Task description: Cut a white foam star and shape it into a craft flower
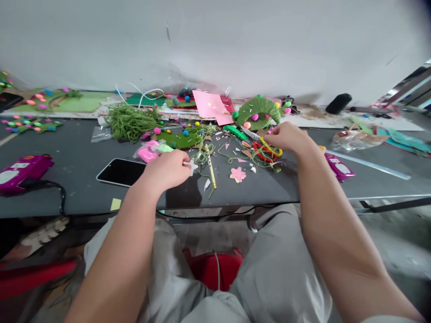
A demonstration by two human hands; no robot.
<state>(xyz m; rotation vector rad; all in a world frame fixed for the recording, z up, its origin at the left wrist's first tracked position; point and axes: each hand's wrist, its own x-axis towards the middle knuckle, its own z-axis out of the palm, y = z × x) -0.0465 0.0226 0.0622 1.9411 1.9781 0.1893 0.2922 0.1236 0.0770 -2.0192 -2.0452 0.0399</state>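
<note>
A small pale star-like piece (193, 167) is pinched in the closed fingers of my left hand (170, 169), just right of the phone (121, 172). My right hand (287, 137) is at the yellow-handled scissors (272, 149), its fingers bent over them; whether it grips them is unclear. Red scissor handles (261, 154) lie beside the yellow ones, among green yarn strands. A pink flower cutout (238, 174) rests on the table between my hands, right of a yellow patterned pencil (211, 168). Behind my right hand sits a green yarn-wrapped ring (257, 112) with colored pom-poms.
Green yarn (131, 121) is heaped at the back left. Pink paper (210, 105) leans near the wall. Purple devices stand at the left (25, 172) and right (340, 167). A clear strip (373, 165) and a plastic bag (357, 138) lie on the right.
</note>
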